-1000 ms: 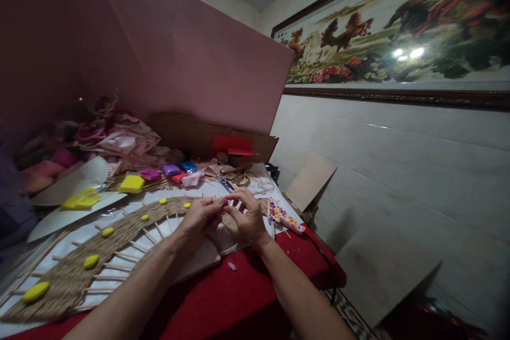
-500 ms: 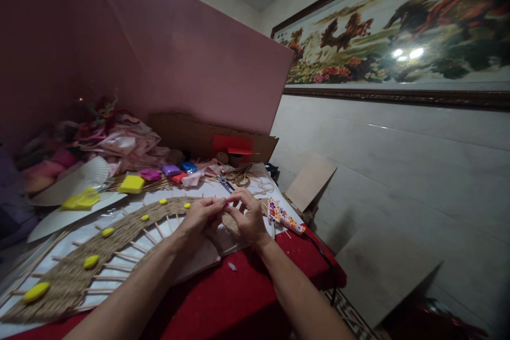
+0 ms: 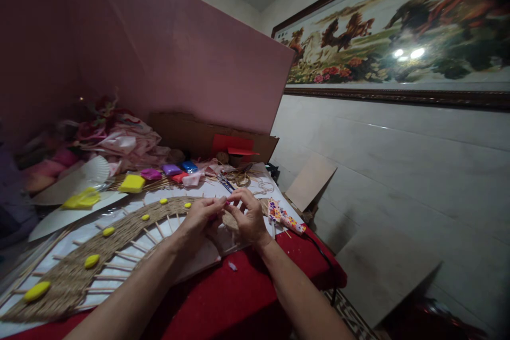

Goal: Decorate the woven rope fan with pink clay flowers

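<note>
Fingertips of my left hand (image 3: 205,220) and my right hand (image 3: 247,218) meet over a tiny magenta bit of modelling clay (image 3: 227,203), both hands pinched closed around it. Most of the clay is hidden by the fingers. Below and to the left curves a woven twine arch (image 3: 127,226) on thin wooden sticks, with several yellow clay ovals (image 3: 91,261) spaced along it. My left forearm crosses above its inner sticks. Just right of my right hand lies a flower-patterned glue gun (image 3: 285,217) with a black cord.
Behind the arch lie yellow (image 3: 132,183), magenta (image 3: 151,174), purple (image 3: 171,170) and blue (image 3: 189,167) clay packs. Scissors (image 3: 226,183) and coiled twine (image 3: 241,177) sit beyond my hands. A cardboard strip (image 3: 179,133) stands at the back; red cloth (image 3: 223,303) covers the table's front.
Almost nothing differs. My fingers have shifted very slightly around the magenta clay, and the view has moved a touch.
</note>
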### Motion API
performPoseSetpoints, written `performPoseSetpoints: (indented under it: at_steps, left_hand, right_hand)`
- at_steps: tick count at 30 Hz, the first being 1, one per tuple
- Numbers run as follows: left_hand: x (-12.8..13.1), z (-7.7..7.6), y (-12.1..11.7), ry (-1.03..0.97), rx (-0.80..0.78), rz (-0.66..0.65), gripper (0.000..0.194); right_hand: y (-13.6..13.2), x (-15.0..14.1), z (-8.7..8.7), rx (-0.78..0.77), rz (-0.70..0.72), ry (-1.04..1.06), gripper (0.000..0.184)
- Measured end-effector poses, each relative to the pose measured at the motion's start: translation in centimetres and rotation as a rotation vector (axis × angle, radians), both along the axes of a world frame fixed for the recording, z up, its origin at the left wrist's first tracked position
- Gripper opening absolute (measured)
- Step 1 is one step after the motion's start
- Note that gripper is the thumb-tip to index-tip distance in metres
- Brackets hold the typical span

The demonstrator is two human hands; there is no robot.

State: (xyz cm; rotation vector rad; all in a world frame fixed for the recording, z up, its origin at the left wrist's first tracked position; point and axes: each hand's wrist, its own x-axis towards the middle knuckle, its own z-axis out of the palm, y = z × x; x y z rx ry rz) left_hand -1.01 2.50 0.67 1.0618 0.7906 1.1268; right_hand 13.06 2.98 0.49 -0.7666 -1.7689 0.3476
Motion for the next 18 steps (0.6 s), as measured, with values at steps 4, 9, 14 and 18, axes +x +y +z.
performPoseSetpoints:
  at_steps: [4, 9, 14, 18]
  left_hand:
    - [-0.01, 0.08, -0.09, -0.035, -0.002, -0.014, 0.034]
    - [0.02, 0.28, -0.32, -0.038, -0.034, -0.017, 0.037]
    - [0.01, 0.29, -0.29, -0.06, -0.026, -0.032, 0.036]
    - [0.05, 0.16, -0.16, -0.036, -0.031, -0.003, 0.037]
  right_hand:
    - [-0.02, -0.02, -0.03, 0.002, -0.007, -0.016, 0.006]
    - [-0.05, -0.06, 0.03, 0.01, -0.025, -0.011, 0.003]
    - [-0.07, -0.03, -0.01, 0.003, -0.032, -0.015, 0.005]
    - [-0.02, 0.01, -0.03, 0.022, -0.046, -0.022, 0.002]
